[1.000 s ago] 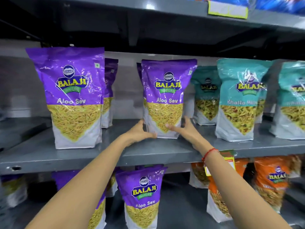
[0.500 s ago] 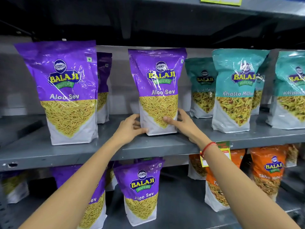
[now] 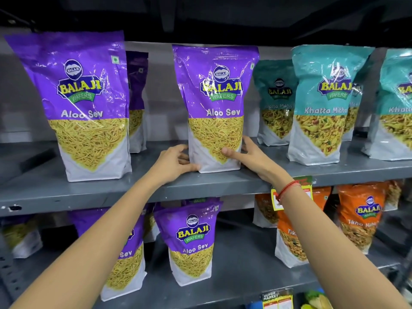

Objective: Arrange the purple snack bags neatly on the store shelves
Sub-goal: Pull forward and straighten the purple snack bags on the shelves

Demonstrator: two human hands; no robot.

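Purple bag [image 3: 215,108] stands upright between both hands, left hand [image 3: 176,165] and right hand [image 3: 249,158] clasping its base equally close.

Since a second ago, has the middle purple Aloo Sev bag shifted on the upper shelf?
Yes. The middle purple bag, held between left hand and right hand, has come forward toward the shelf's front edge, judging by the narrower bare strip before its base.
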